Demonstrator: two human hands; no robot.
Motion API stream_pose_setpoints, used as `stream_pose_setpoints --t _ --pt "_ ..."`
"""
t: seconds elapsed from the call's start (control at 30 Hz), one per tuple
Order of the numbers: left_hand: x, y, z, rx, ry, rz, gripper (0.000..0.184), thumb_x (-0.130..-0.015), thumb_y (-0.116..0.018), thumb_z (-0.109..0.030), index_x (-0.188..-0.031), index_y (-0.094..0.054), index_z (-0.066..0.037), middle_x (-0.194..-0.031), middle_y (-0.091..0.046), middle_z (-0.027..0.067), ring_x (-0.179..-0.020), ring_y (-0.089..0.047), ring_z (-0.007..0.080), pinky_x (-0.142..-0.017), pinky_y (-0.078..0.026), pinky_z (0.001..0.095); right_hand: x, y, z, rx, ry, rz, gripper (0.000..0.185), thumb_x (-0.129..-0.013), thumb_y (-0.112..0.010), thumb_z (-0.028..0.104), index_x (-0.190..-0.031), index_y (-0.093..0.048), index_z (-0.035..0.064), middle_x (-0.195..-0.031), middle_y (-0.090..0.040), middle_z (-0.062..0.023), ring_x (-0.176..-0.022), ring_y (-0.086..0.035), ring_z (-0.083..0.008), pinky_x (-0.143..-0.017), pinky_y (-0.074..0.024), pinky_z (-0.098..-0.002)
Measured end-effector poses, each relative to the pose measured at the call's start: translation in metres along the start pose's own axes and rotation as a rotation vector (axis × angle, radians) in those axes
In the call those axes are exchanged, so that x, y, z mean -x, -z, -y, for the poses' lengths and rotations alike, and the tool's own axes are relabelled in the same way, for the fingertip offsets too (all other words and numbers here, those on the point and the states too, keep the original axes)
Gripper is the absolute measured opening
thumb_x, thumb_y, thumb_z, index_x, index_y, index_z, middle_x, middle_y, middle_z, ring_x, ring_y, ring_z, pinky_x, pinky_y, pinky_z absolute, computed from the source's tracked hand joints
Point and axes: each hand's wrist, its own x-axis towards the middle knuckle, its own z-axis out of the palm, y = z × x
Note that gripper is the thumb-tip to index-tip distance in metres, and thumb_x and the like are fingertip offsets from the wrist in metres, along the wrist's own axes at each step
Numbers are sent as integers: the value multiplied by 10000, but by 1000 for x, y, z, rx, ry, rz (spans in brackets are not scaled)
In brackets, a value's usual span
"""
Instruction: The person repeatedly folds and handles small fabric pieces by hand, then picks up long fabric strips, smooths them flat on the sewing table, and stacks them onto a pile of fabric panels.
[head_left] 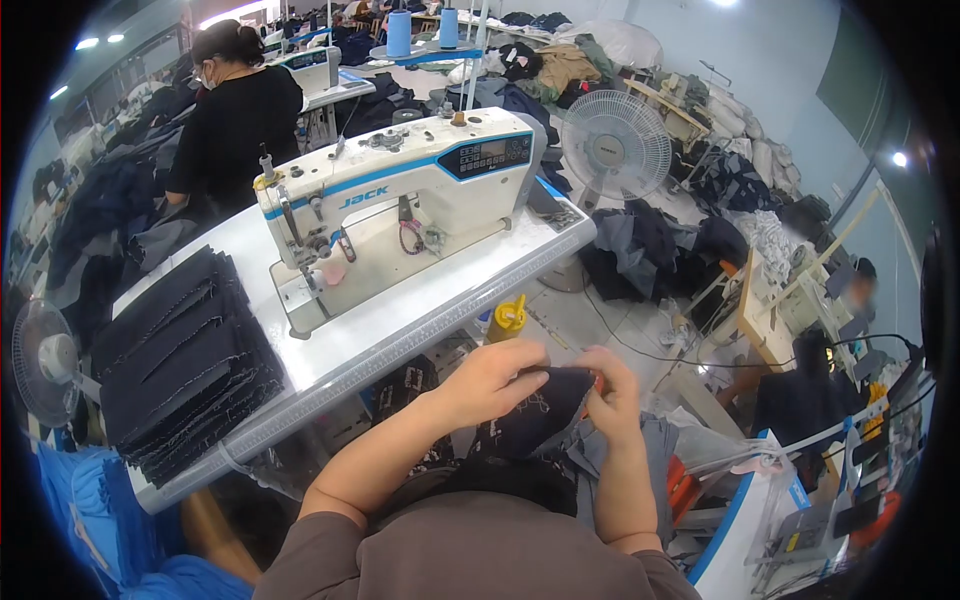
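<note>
A dark fabric piece [535, 410] with a frayed edge is held over my lap, in front of the sewing table. My left hand [497, 380] pinches its upper left part between thumb and fingers. At the upper right edge my right hand [612, 392] grips the same piece, with a small bit of orange-red showing by the fingers. Beyond my hands stands a white sewing machine [400, 190] on the white table [370, 350]. A stack of dark cut fabric [185, 360] lies at the table's left end.
A yellow bottle [509, 318] stands just past my hands. A fan [615, 145] is beyond the table, another [50, 362] at far left. Blue fabric [110, 520] hangs at lower left. A co-worker in black [235, 120] is behind the machine. Dark cloth [650, 250] lies in heaps.
</note>
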Motion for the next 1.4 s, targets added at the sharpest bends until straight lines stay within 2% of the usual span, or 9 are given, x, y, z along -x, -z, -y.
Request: stream_pose_setpoints --t 0.1,0.2,0.33,0.5,0.63,0.83,0.97,1.2,1.4 --pt "0 1 0 -37 -45 -14 138 -827 -601 -107 -917 -542 -19 -836 -520 146 -793 -531 326 -700 -426 369 -4 10 14 -592 -202 96 379 -630 -546 20 -1002 -618 -7 -973 -629 -125 -996 -580 -286 -945 -402 -358" --pt "0 -1 1 -45 -20 18 107 -814 -599 -92 -871 -542 -21 -818 -520 142 -779 -521 332 -685 -425 373 -11 13 29 -265 -173 215 409 -672 -586 89 -1067 -584 -16 -1049 -608 -141 -1025 -569 -286 -922 -408 -331" --pt "0 7 4 31 7 103 109 -830 -594 -104 -819 -529 -18 -731 -527 118 -696 -549 256 -622 -423 337 -6 5 25 107 -85 302 158 -758 -670 114 -856 -641 -7 -872 -637 -124 -773 -594 -264 -739 -434 -321" --pt "6 43 21 564 296 10 183 -876 -590 -174 -847 -541 0 -752 -567 44 -725 -549 148 -670 -447 289 9 14 4 -314 -325 2 67 -823 -650 51 -822 -649 -16 -743 -579 -21 -685 -529 -60 -557 -367 -203" --pt "-3 18 5 289 90 100 254 -860 -623 -216 -980 -535 -9 -893 -569 87 -838 -558 177 -783 -452 302 9 -1 3 -306 -359 88 104 -835 -661 84 -857 -649 -17 -766 -592 -23 -680 -540 -58 -565 -383 -201" --pt "-13 0 8 259 138 79 86 -867 -585 -77 -903 -567 -1 -754 -523 54 -731 -505 124 -689 -416 264 4 -1 20 -371 -621 180 160 -848 -653 116 -915 -633 -28 -765 -585 -35 -710 -543 -88 -572 -406 -210" --pt "-18 -2 6 255 185 85 92 -872 -587 -79 -909 -564 2 -745 -518 36 -715 -488 114 -671 -405 257 -10 5 11 -51 -154 222 179 -837 -659 127 -912 -629 -32 -763 -577 -45 -716 -546 -108 -593 -421 -230" --pt "-2 -5 53 840 288 78 361 -914 -549 -288 -1141 -531 -8 -1080 -574 78 -1016 -534 161 -894 -402 307 -18 28 20 -270 -360 222 152 -830 -650 87 -931 -638 -26 -794 -604 -29 -755 -556 -97 -672 -440 -239" --pt "74 -35 117 914 653 338 664 -837 -637 -367 -1347 -413 -6 -1277 -517 110 -1187 -488 226 -1035 -320 374 -13 47 16 -475 -397 -220 158 -843 -622 15 -997 -638 -14 -920 -653 -28 -837 -593 -96 -772 -463 -231"
